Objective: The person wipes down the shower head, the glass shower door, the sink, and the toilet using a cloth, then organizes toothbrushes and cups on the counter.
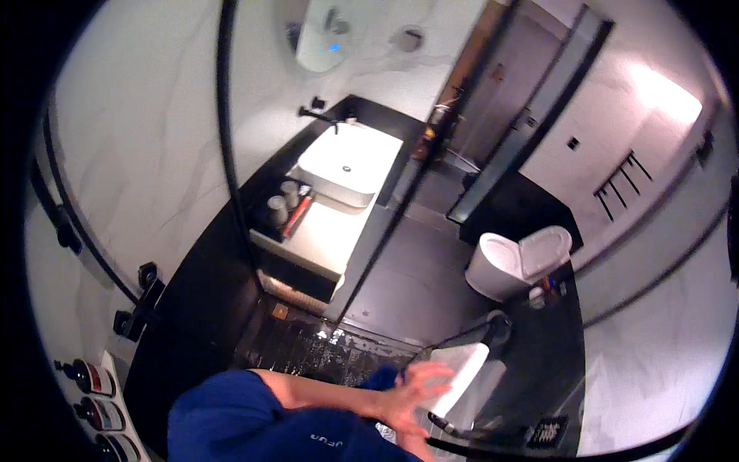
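My left hand (pixel 424 381) is at the lower centre right, its fingers spread and blurred, in front of a white flat thing (pixel 465 372), perhaps a towel, by the glass door. I cannot tell whether the hand touches it. Just below, my right hand (pixel 410 430) overlaps the left wrist, and its fingers are mostly hidden. My blue shirt (pixel 277 427) fills the bottom of the view. A dark blue thing (pixel 381 378), perhaps cloth, lies behind the left forearm.
Ahead are a wet dark floor (pixel 312 346), a black-framed glass partition (pixel 398 222), a white basin (pixel 346 164) and a counter with cups (pixel 277 211). Right are a white toilet (pixel 499 265) and a floor drain (pixel 547 432). Pump bottles (pixel 95 378) stand on a left shelf.
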{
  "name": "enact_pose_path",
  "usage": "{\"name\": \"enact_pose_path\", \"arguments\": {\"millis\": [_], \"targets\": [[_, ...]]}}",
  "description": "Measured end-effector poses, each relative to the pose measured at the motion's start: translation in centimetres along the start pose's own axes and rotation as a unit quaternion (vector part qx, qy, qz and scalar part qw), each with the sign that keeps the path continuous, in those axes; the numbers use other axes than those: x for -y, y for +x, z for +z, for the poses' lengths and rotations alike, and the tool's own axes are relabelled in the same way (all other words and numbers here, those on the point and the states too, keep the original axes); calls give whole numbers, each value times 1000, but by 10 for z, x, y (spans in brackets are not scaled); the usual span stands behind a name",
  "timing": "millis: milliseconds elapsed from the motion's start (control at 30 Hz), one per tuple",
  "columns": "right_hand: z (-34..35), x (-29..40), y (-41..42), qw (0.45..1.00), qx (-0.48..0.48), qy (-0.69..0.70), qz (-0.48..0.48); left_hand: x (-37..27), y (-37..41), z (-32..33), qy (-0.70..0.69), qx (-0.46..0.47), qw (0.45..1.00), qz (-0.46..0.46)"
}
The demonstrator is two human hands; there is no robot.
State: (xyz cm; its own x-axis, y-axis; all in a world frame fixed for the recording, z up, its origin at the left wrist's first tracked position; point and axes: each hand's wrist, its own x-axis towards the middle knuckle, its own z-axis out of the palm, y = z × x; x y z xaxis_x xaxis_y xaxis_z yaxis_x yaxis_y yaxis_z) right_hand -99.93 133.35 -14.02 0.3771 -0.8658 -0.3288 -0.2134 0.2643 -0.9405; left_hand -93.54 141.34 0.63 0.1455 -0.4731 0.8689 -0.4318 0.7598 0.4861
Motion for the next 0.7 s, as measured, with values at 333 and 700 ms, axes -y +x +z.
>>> {"name": "enact_pose_path", "arguments": {"millis": [333,700], "targets": [[253,465,71,568,-165,-129,-796,15,-72,-212,263,-123,920,-264],[112,78,177,829,89,-490,-252,82,-60,-226,194,4,902,-387]]}}
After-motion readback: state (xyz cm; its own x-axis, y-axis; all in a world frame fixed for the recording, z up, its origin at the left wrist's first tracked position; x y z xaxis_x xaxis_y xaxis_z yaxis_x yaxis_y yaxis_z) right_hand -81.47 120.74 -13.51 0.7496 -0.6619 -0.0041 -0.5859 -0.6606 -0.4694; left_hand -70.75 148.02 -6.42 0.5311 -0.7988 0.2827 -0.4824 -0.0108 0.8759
